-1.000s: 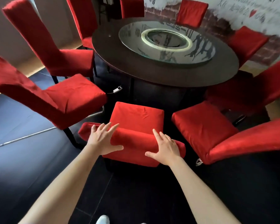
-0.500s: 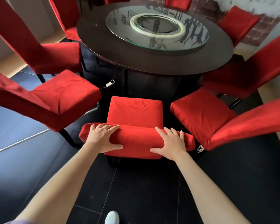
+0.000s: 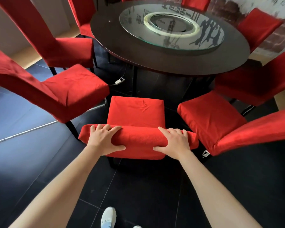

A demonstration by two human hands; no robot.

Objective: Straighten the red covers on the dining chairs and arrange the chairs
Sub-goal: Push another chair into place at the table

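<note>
Red fabric on the near chair's backrest [image 3: 138,139] is being gripped by the left hand [image 3: 104,139] and the right hand [image 3: 174,142], fingers over the top, thumbs curled beneath. Straightening or pushing in seems underway. Next, the chair probably needs sliding toward the round surface [image 3: 155,51], between the left chair [image 3: 69,89] and right chair [image 3: 211,120], which are crowding the gap.
</note>
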